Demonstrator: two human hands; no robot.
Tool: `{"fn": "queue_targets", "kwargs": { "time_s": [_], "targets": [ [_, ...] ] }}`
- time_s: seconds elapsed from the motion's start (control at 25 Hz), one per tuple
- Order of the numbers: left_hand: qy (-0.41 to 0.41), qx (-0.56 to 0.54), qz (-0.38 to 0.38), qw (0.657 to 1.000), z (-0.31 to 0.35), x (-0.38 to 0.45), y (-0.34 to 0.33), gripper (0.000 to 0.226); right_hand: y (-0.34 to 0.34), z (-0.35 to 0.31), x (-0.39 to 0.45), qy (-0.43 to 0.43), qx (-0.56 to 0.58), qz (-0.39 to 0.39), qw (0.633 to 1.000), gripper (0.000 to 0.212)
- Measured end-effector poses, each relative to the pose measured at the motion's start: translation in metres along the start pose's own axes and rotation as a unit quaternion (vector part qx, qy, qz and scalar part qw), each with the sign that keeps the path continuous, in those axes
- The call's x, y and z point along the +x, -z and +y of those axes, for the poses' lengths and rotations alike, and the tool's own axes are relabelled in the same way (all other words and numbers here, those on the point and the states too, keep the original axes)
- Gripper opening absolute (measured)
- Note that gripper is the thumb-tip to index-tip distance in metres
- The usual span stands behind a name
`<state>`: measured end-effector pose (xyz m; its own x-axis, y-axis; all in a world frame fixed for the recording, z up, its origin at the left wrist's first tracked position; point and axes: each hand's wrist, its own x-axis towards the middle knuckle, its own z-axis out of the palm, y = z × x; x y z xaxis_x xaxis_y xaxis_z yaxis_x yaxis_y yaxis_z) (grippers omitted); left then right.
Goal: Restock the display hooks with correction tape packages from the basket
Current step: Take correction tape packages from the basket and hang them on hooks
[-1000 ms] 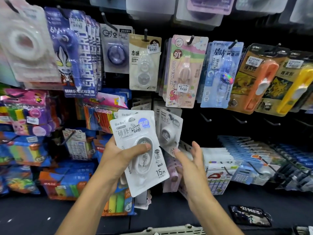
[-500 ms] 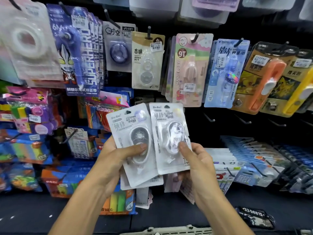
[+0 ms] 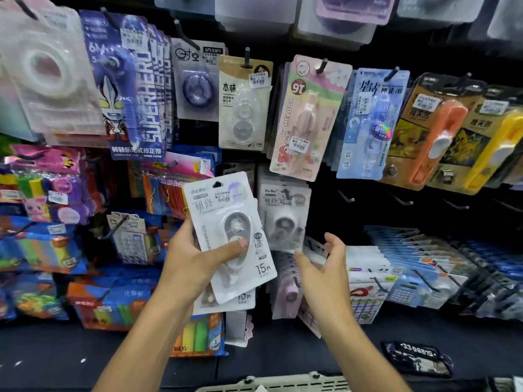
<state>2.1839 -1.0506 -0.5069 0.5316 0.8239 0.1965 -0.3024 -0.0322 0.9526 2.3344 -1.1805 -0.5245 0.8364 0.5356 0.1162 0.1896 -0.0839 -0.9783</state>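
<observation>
My left hand [image 3: 192,258] grips a small stack of white correction tape packages [image 3: 223,210], thumb pressed over the top one's blister. A matching white package [image 3: 284,216] hangs on a hook of the black display wall just to the right of the stack. My right hand [image 3: 325,267] hovers below that hanging package, fingers relaxed and holding nothing. The rim of the beige basket [image 3: 271,384] shows at the bottom edge.
Rows of other correction tape packs hang above: blue superhero [image 3: 135,89], beige [image 3: 244,103], pink [image 3: 307,117], light blue [image 3: 370,123], orange [image 3: 433,131]. Bare hooks [image 3: 346,197] stick out to the right. Erasers and calculators fill lower hooks.
My right hand held a package beside the stack half a second ago; that package now hangs on the hook and the hand has let go and dropped below it.
</observation>
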Motion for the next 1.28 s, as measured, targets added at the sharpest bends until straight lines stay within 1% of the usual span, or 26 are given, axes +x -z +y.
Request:
{"fn": "queue_targets", "kwargs": {
  "time_s": [0.04, 0.08, 0.12, 0.16, 0.2, 0.28, 0.32, 0.36, 0.44, 0.52, 0.6, 0.68, 0.72, 0.76, 0.84, 0.88, 0.92, 0.96, 1.0, 1.04, 1.08, 1.12, 1.2, 1.24, 1.28],
  "targets": [
    [0.004, 0.014, -0.003, 1.0, -0.001, 0.001, -0.003, 0.064, -0.002, -0.001, -0.004, 0.057, 0.004, -0.027, 0.998, 0.057],
    [0.007, 0.028, -0.009, 1.0, -0.002, 0.002, -0.006, 0.065, -0.005, -0.004, -0.01, 0.084, 0.041, -0.087, 0.992, 0.057],
    [0.013, 0.034, -0.022, 0.999, -0.001, 0.002, -0.008, 0.067, -0.009, -0.008, -0.014, 0.09, 0.067, -0.151, 0.982, 0.057],
    [0.025, 0.024, -0.042, 0.998, -0.001, 0.002, -0.008, 0.071, -0.012, -0.011, -0.013, 0.097, 0.077, -0.182, 0.976, 0.058],
    [0.046, 0.001, -0.069, 0.997, 0.001, 0.003, -0.007, 0.074, -0.014, -0.012, -0.009, 0.108, 0.081, -0.177, 0.975, 0.058],
    [0.091, -0.049, -0.123, 0.987, 0.005, 0.002, -0.001, 0.069, -0.011, -0.015, 0.0, 0.116, 0.133, -0.126, 0.976, 0.048],
    [0.1, -0.06, -0.134, 0.984, 0.007, 0.0, 0.001, 0.064, -0.007, -0.016, 0.002, 0.111, 0.152, -0.098, 0.977, 0.043],
    [0.099, -0.065, -0.129, 0.984, 0.008, 0.0, 0.002, 0.06, -0.003, -0.015, 0.001, 0.109, 0.157, -0.076, 0.979, 0.039],
    [0.08, -0.071, -0.086, 0.991, 0.011, -0.001, 0.0, 0.052, 0.004, -0.009, -0.006, 0.106, 0.136, -0.032, 0.985, 0.033],
    [0.052, -0.056, -0.014, 0.997, 0.013, 0.001, 0.002, 0.044, 0.009, 0.0, -0.013, 0.108, 0.105, 0.029, 0.988, 0.024],
    [0.029, -0.036, 0.04, 0.998, 0.016, 0.003, 0.005, 0.042, 0.013, 0.01, -0.016, 0.114, 0.061, 0.055, 0.99, 0.019],
    [0.015, -0.034, 0.056, 0.998, 0.017, 0.003, 0.007, 0.042, 0.014, 0.013, -0.02, 0.147, -0.029, 0.061, 0.987, 0.018],
    [0.011, -0.039, 0.059, 0.997, 0.016, 0.002, 0.006, 0.042, 0.013, 0.013, -0.022, 0.157, -0.048, 0.065, 0.984, 0.018],
    [0.007, -0.045, 0.06, 0.997, 0.015, 0.002, 0.005, 0.043, 0.01, 0.013, -0.023, 0.155, -0.041, 0.065, 0.985, 0.019],
    [0.002, -0.05, 0.06, 0.997, 0.015, 0.002, 0.003, 0.044, 0.005, 0.011, -0.021, 0.115, 0.006, 0.04, 0.992, 0.025],
    [-0.002, -0.051, 0.06, 0.997, 0.016, 0.002, 0.002, 0.044, 0.002, 0.008, -0.017, 0.073, 0.023, 0.008, 0.997, 0.031],
    [-0.004, -0.047, 0.062, 0.997, 0.015, 0.002, 0.002, 0.044, -0.001, 0.005, -0.012, 0.023, 0.026, -0.033, 0.999, 0.04],
    [-0.003, -0.038, 0.063, 0.997, 0.013, 0.003, 0.002, 0.044, -0.002, 0.003, -0.008, -0.007, -0.004, -0.063, 0.998, 0.047],
    [0.002, -0.029, 0.062, 0.998, 0.011, 0.004, 0.001, 0.044, -0.002, 0.002, -0.006, 0.002, -0.055, -0.073, 0.996, 0.053],
    [0.01, -0.023, 0.06, 0.998, 0.009, 0.004, -0.001, 0.044, -0.002, 0.0, -0.008, 0.041, -0.088, -0.075, 0.992, 0.055],
    [0.019, -0.021, 0.051, 0.998, 0.006, 0.004, -0.004, 0.044, -0.004, -0.003, -0.012, 0.096, -0.077, -0.085, 0.989, 0.055],
    [0.028, -0.023, 0.031, 0.999, 0.005, 0.003, -0.008, 0.045, -0.007, -0.008, -0.017, 0.133, -0.031, -0.113, 0.984, 0.054],
    [0.038, -0.032, -0.042, 0.998, 0.004, 0.002, -0.019, 0.047, -0.014, -0.015, -0.019, 0.158, 0.027, -0.184, 0.97, 0.055],
    [0.029, -0.019, -0.077, 0.996, 0.003, 0.0, -0.023, 0.045, -0.017, -0.018, -0.016, 0.157, 0.045, -0.189, 0.968, 0.053],
    [0.0, 0.017, -0.091, 0.996, 0.004, 0.0, -0.027, 0.041, -0.018, -0.019, -0.01, 0.15, 0.071, -0.174, 0.971, 0.051]
  ]
}}
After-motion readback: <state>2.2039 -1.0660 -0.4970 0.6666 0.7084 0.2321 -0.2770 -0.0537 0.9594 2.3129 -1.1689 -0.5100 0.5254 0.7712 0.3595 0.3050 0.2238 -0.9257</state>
